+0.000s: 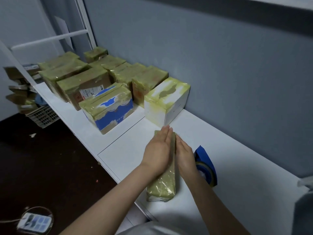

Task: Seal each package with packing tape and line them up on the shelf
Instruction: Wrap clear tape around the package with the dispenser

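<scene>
A long, narrow package [162, 185] wrapped in yellowish tape lies on the white shelf [228, 150], its length pointing away from me. My left hand [158, 150] presses flat against its left side with straight fingers. My right hand [185, 156] lies flat along its right side. A blue tape dispenser [205, 164] with a roll of tape stands just right of my right hand. Several taped packages are lined up farther along the shelf, the nearest a white box [166, 102] and a blue and white box [108, 107].
The grey wall [220, 73] runs along the shelf's far side. A white frame post [84, 22] rises at the far end. Below left, on the dark floor, stand a plastic crate [43, 116] and a power strip [33, 222]. A grey object [304, 209] is at the right edge.
</scene>
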